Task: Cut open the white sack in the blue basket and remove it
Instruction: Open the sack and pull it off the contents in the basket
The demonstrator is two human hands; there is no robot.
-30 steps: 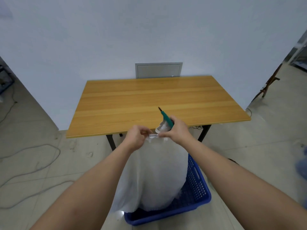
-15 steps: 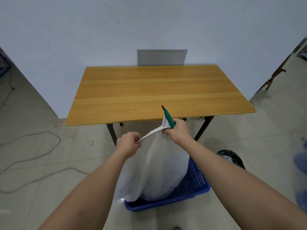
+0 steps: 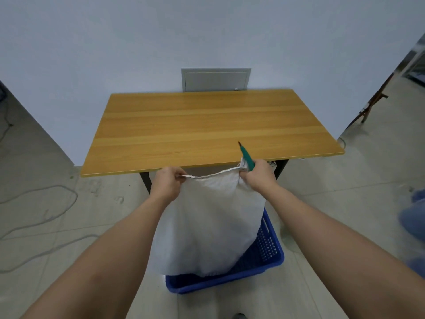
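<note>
Left hand (image 3: 167, 182) pinching sack (image 3: 207, 226) rim; right hand (image 3: 258, 174) gripping opposite rim plus green cutter (image 3: 246, 156), above basket (image 3: 264, 261).

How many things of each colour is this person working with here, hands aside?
White: 1, the woven white sack
Blue: 1, the perforated blue plastic basket
Green: 1, the green-handled cutting tool
Brown: 1, the wooden table
Total: 4

Grey floor (image 3: 322, 203) – blue basket (image 3: 264, 268), cables (image 3: 46, 217) on it.
</note>
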